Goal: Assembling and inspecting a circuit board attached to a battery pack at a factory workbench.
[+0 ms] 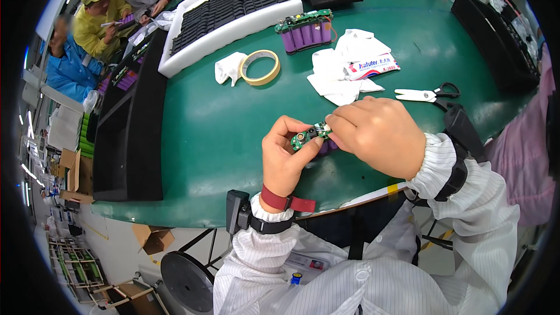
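While both hands grip the small battery pack (315, 138), a green circuit board seated on purple cells, the work is best kept low over the green surface (210, 116) so that a slip costs nothing. The left hand (284, 160) is closed on the pack from the left, thumb raised along the board's near end and fingers curled beneath; it should serve as the fixed support. The right hand (379, 137) is closed over the pack's right end, fingertips pinching at the board's edge; whatever pressure it applies should be light and directed along the board, not across it, to spare the soldered parts. The pack lies between the two hands, touching both, slightly above the surface and near its front edge. What the right fingertips press on is hidden by the knuckles. Well apart, farther back, stand a second battery pack (304, 30), a roll of tape (260, 67), white cloths (344, 67) and scissors (426, 94); a white tray of black parts (230, 14) lies beyond.
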Demonstrator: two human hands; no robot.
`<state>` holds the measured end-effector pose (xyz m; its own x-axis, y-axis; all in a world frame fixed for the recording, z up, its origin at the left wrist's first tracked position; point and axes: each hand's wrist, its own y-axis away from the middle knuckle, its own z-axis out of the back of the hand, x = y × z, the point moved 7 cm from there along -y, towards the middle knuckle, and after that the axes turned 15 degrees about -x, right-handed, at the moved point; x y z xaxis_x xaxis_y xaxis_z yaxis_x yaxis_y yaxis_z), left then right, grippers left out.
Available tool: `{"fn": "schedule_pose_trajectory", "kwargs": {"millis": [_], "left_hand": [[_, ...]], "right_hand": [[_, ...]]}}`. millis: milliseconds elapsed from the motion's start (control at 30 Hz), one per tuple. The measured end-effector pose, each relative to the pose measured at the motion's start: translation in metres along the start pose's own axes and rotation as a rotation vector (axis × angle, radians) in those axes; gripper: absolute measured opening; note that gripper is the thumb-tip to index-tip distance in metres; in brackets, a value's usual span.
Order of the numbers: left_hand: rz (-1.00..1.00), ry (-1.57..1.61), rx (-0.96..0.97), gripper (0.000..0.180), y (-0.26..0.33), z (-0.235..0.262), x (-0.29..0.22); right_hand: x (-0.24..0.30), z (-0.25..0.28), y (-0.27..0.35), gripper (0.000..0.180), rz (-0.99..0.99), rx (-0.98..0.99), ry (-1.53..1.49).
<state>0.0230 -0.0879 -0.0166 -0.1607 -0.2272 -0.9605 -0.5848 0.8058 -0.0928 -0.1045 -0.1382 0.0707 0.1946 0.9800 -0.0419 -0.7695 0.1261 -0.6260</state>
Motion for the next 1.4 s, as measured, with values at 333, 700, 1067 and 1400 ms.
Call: {"fn": "schedule_pose_trajectory", "kwargs": {"millis": [333, 700, 1067, 1400], "left_hand": [[0.045, -0.058, -0.028, 0.022, 0.003, 0.002, 0.000], [0.024, -0.133, -0.027, 0.027, 0.013, 0.002, -0.005], [0.026, -0.120, -0.019, 0.031, 0.018, 0.002, -0.005], [-0.057, -0.179, -0.133, 0.072, 0.031, 0.016, -0.009]], "right_hand": [[-0.037, 0.054, 0.020, 0.046, -0.353, -0.221, -0.252], [-0.054, 0.078, 0.092, 0.026, -0.697, -0.224, -0.295], [-0.057, 0.064, 0.118, 0.023, -0.766, -0.204, -0.331], [-0.085, 0.026, 0.187, 0.015, -1.076, -0.226, -0.382]]}}
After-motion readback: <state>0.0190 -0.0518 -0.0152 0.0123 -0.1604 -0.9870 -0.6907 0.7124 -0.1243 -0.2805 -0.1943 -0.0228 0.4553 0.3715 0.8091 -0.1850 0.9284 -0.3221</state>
